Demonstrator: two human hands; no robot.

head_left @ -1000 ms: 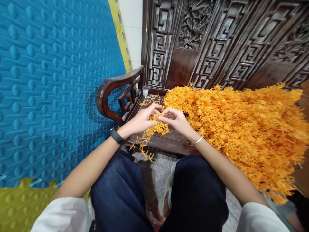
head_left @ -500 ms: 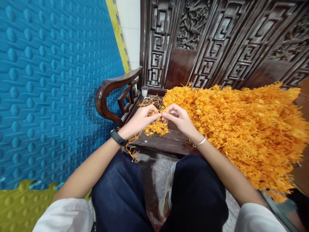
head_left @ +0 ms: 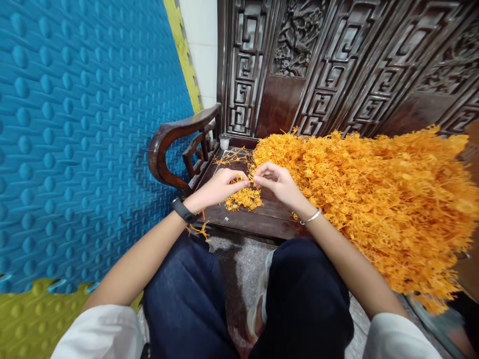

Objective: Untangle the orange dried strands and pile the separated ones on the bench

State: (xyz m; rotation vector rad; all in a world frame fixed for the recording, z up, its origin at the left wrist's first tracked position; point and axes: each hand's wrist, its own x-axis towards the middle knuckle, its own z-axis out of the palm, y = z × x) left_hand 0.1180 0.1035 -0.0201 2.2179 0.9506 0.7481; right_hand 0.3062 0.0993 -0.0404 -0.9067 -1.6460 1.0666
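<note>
Where hands (head_left: 225,185) (head_left: 277,182) nearly meet, orange strands (head_left: 252,181) lie between

Left hand (head_left: 225,186) and right hand (head_left: 276,181) pinched orange strand (head_left: 251,181) over surface (head_left: 269,217). Small pile (head_left: 244,200) lay near, big heap (head_left: 377,199) at right, cup (head_left: 224,142) back left.

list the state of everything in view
left hand: pinching an orange piece
right hand: pinching at that piece
small orange pile: loose on the bench
large orange pile: heaped high
orange stems: dangling below left wrist
small cup: upright, contents unclear
wristband: worn, left wrist
bracelet: worn, right wrist
</note>
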